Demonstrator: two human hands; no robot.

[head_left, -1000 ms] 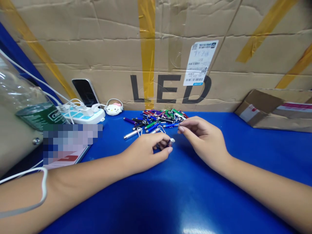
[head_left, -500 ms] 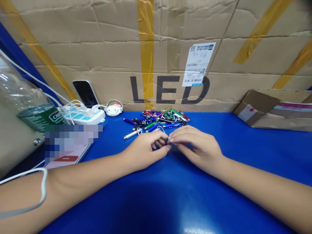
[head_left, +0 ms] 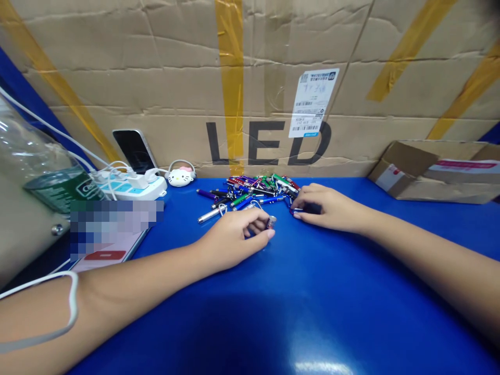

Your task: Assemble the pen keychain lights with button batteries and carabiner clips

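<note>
Thumb and fingers of my left hand (head_left: 238, 234) pinch a small silver cylinder (head_left: 271, 223) with a reddish patch, just in front of a pile of keychain penlights (head_left: 250, 191). The penlights are metal tubes in blue, green, red, purple, black and silver, several with clips. A silver penlight (head_left: 210, 214) lies at the pile's near left edge. My right hand (head_left: 322, 207) rests low over the table at the pile's right side. Its thumb and fingers close around something small and dark blue, mostly hidden by the fingers.
Behind the blue table (head_left: 297, 291) stands a large cardboard box (head_left: 175, 88). An open small carton (head_left: 437, 185) is at the right. On the left are a power strip (head_left: 128, 188), a phone (head_left: 135, 151), a white cat-faced case (head_left: 180, 177) and a plastic bottle (head_left: 58, 182).
My right hand has parted from my left and moved right, to the side of the pile. My left hand stays in place, and the silver cylinder in it now shows.
</note>
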